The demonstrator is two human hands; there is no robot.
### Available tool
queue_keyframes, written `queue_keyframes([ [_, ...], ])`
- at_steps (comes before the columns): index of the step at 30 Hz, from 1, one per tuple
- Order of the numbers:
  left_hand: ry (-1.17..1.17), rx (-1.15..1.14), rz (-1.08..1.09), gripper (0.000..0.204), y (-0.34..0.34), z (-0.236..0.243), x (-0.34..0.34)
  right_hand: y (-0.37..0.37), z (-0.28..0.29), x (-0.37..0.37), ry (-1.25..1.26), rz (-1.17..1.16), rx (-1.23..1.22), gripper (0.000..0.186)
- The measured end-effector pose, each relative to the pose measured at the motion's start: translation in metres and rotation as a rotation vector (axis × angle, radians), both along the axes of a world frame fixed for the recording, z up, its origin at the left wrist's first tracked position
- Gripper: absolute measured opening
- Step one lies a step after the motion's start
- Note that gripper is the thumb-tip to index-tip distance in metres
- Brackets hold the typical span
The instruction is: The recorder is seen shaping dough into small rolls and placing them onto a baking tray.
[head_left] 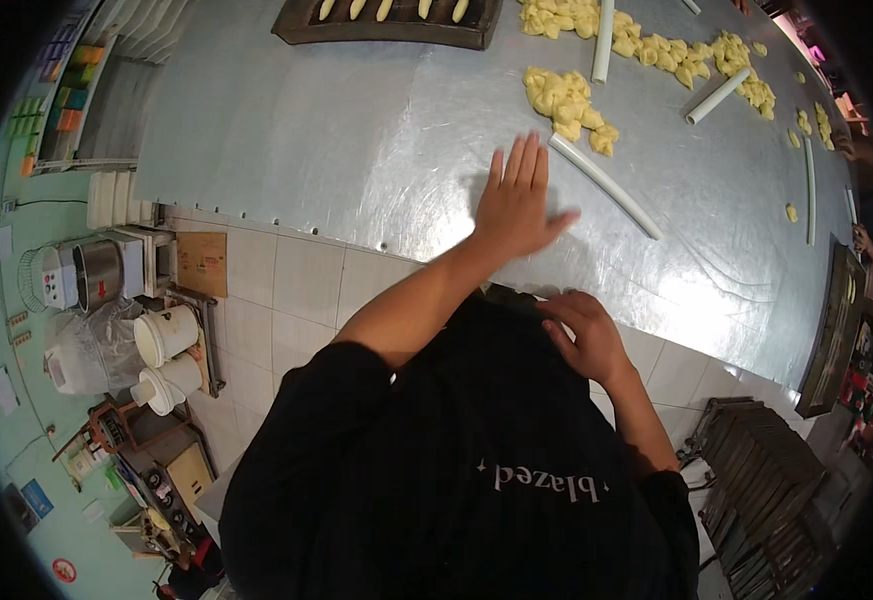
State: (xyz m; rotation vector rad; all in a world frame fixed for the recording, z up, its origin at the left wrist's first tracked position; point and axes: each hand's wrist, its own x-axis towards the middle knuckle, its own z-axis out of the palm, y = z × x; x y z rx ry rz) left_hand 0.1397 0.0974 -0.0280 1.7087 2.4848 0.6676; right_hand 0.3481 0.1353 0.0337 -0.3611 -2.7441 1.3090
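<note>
Over the near part of a wide, shiny grey metal table [336,150], the left hand [519,205] is held flat, palm down, its four fingers straight and almost together, the thumb stretched wide to the right; whether the palm presses on the metal or hovers just above it, I cannot tell. Just beyond its fingertips sits a heap of pale yellow, lumpy dough pieces [558,98], and beside the hand a long, round white tube [604,187] lies slantwise, its far end close to the dough. The right hand [588,335] is by the table's near edge, in front of the plain-weave black shirt [516,400], fingers loosely bent and the thumb apart from them; its palm is hidden. Farther off, a straggling row of yellow dough lumps [661,52] runs rightward, with two more white tubes [718,97] among them. At the far side, a dark rectangular tray [386,38] holds slender pale rolls [384,10].
</note>
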Motion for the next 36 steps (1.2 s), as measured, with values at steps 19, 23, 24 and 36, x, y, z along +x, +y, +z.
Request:
queue_keyframes([
  [19,-0.304,0.419,0.371,0.056,-0.127,0.007,-0.245,0.011,-0.014,-0.130,0.000,-0.478,0.053,0.021],
  [23,-0.037,-0.031,0.576,0.065,-0.146,0.006,-0.327,0.015,0.015,-0.228,0.004,-0.504,-0.106,0.020],
  [24,-0.021,-0.089,0.542,0.071,-0.153,-0.003,-0.353,0.029,0.023,-0.265,0.071,-0.490,-0.088,0.021],
  [36,-0.006,-0.143,0.450,0.071,-0.146,0.003,-0.362,0.211,-0.026,-0.478,0.095,-0.898,0.648,0.028],
])
